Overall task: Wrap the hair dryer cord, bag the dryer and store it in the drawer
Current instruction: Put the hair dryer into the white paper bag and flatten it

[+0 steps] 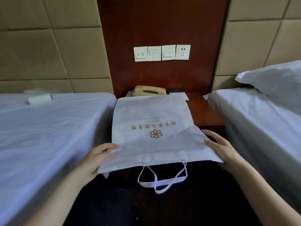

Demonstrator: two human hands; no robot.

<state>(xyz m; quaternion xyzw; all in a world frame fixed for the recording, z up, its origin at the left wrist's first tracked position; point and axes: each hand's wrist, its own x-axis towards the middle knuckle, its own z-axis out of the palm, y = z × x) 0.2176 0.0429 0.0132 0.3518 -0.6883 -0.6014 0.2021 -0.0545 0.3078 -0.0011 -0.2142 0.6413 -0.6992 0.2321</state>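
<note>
A white paper bag with a gold logo and gold lettering lies flat, its far end on the wooden nightstand and its near end held out over the dark floor. Its white cord handles hang down from the near edge. My left hand grips the bag's near left corner, thumb on top. My right hand holds the near right corner from the side and below. No hair dryer, cord or drawer front shows; the bag covers the nightstand's front.
A beige telephone sits at the back of the nightstand under a row of wall switches and a socket. White-sheeted beds flank the nightstand, the left bed and the right bed with a pillow. A small white box lies on the left bed.
</note>
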